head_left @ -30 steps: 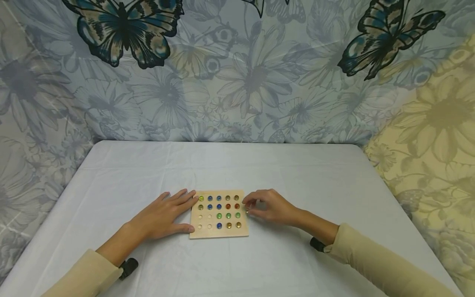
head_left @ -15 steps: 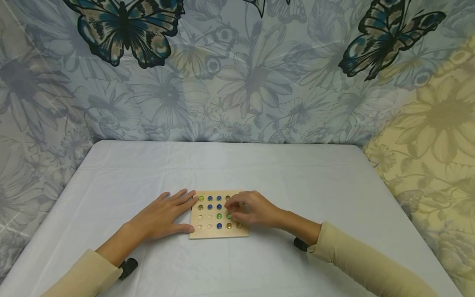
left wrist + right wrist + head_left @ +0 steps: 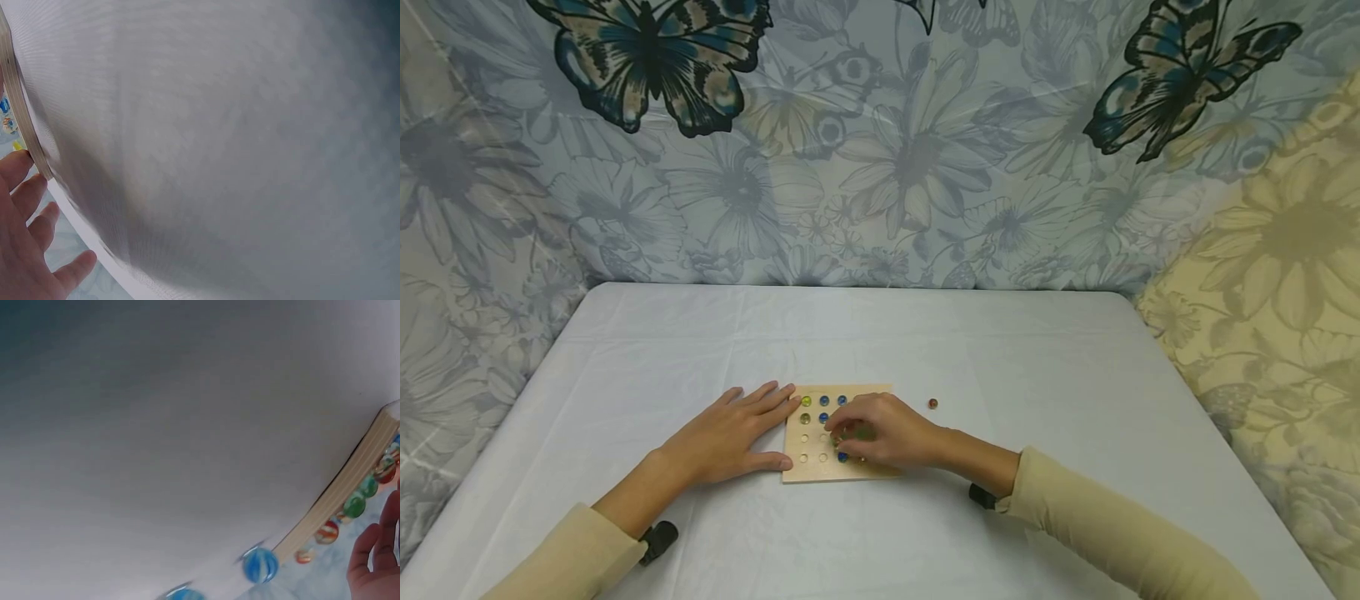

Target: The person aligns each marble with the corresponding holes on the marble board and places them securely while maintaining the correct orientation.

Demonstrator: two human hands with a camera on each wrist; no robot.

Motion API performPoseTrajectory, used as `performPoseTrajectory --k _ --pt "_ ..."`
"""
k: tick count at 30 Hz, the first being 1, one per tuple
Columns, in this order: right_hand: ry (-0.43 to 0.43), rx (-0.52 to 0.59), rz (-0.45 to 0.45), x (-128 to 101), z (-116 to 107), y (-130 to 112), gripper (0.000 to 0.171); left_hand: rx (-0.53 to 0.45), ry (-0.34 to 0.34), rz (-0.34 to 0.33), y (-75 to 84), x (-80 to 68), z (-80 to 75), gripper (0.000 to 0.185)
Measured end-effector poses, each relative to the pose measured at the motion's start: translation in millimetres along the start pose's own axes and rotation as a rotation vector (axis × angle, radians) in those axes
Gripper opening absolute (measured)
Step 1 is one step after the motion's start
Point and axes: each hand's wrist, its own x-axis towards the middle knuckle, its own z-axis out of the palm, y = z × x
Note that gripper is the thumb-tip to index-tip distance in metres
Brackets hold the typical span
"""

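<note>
A light wooden board (image 3: 842,478) with rows of round hollows lies on the white table. Coloured glass marbles fill many hollows; two pairs at its near left are bare. Along the left edge my left hand (image 3: 730,437) rests with fingers spread, its thumb and fingertips touching the board; in the left wrist view these fingers (image 3: 25,194) lie at the board's edge. My right hand (image 3: 887,429) is over the middle of the board, thumb and forefinger pinching a small brownish marble (image 3: 837,439). It hides several marbles from the head view.
One reddish marble (image 3: 933,403) lies on the table right of the board. The right wrist view shows a blue marble (image 3: 260,565) beyond the board's edge, with part of another blue marble (image 3: 184,594). Behind the table (image 3: 850,333) hangs a butterfly-patterned cloth (image 3: 917,167).
From beside the board's right edge, my right hand has moved left over the board with the marble. The reddish marble on the table has come into sight. My left hand stays put.
</note>
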Motion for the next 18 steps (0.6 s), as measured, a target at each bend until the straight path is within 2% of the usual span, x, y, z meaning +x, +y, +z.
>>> performPoseTrajectory --k 18 --pt "-0.083 -0.094 -0.002 18 13 -7 0.022 0.001 0.010 0.012 -1.3 -0.3 -0.1 0.083"
